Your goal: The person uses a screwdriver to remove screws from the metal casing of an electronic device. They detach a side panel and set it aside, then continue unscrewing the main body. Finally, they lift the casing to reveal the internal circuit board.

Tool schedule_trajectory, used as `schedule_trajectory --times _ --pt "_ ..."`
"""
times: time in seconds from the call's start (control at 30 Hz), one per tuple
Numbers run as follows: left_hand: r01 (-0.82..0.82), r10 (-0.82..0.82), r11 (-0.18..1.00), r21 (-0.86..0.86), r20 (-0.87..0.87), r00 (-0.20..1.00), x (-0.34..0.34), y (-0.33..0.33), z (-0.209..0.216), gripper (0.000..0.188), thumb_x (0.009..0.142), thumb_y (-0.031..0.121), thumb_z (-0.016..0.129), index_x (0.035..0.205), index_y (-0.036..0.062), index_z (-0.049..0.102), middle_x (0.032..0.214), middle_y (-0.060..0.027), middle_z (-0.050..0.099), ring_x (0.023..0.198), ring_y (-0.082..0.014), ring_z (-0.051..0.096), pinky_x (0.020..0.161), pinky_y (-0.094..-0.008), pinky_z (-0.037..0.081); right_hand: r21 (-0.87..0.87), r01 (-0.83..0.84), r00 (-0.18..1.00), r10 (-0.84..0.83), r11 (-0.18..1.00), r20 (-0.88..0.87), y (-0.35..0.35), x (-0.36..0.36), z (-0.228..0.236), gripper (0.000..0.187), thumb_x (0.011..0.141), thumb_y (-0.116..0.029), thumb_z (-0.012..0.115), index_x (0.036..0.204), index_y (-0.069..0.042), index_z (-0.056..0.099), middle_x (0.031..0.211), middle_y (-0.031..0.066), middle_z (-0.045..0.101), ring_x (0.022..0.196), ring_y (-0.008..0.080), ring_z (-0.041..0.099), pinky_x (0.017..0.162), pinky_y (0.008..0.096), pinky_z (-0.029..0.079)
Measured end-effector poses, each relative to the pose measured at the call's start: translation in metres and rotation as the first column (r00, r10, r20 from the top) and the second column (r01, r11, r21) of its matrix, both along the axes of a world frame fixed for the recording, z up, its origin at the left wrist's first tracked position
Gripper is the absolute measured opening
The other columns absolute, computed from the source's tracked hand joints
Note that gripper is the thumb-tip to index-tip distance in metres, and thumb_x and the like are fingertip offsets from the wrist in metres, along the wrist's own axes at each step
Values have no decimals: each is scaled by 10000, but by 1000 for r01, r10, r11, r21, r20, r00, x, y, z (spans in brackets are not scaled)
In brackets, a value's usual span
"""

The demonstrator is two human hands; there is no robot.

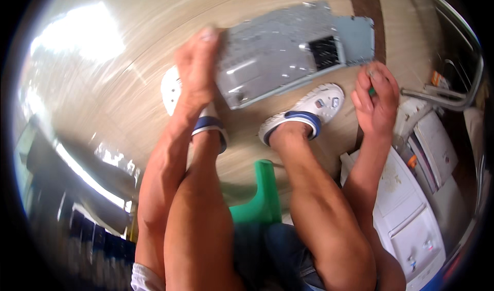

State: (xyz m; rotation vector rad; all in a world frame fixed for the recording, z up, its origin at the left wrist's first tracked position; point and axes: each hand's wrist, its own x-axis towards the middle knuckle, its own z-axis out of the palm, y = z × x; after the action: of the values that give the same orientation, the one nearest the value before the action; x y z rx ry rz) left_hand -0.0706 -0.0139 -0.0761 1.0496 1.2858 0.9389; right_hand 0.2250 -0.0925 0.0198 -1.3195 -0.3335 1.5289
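Note:
A flat grey metal panel (270,51), like an appliance or computer casing, is tilted above the floor in front of my shoes. A dark square opening (324,53) is set in its right part, and a bluish-grey plate (358,40) extends past its right end. My left hand (198,67) grips the panel's left edge, thumb uppermost and fingers partly hidden. Just beyond the lower right corner, my right hand (378,96) is closed, apart from the panel. A bit of green shows between its fingers, but the thing itself is too hidden to name.
White clogs (319,104) with blue straps are on my feet, on wood-look floor (149,28). A green stool (265,190) stands between my legs. White plastic drawers (406,214) are at the right, near a metal tube frame (453,104). Blurred dark items (98,239) lie lower left.

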Motion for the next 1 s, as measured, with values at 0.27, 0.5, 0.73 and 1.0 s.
schedule_trajectory --times 0.27,0.5,0.73,1.0 --pt "50 -54 998 30 117 992 5 0 -1 533 1046 442 452 782 -6 571 658 -44 479 660 -149 440 623 -328 399 104 -669 520 363 736 773 37 -115 42 109 830 -4 718 912 5 646 766 38 622 564 63 495 487 204 353" --pt "55 -65 997 58 195 979 7 1 2 543 1044 436 494 784 -31 589 677 -85 515 657 -181 454 634 -345 419 -51 -805 168 311 591 936 34 -138 19 178 801 88 721 938 -12 669 808 74 659 685 147 655 601 271 519" --pt "190 -205 976 111 142 968 0 5 3 595 1041 496 436 932 -41 668 775 -60 593 732 -140 501 681 -303 435 -125 -858 -1 241 498 971 37 -138 14 209 770 77 735 932 -37 668 815 62 652 657 180 654 566 303 513" --pt "211 -220 972 105 85 972 -2 7 7 613 1034 517 444 939 -39 683 743 -85 589 734 -160 521 699 -318 450 -122 -903 -37 210 411 977 42 -140 12 238 721 16 753 901 -85 632 753 50 546 602 234 613 529 351 505"
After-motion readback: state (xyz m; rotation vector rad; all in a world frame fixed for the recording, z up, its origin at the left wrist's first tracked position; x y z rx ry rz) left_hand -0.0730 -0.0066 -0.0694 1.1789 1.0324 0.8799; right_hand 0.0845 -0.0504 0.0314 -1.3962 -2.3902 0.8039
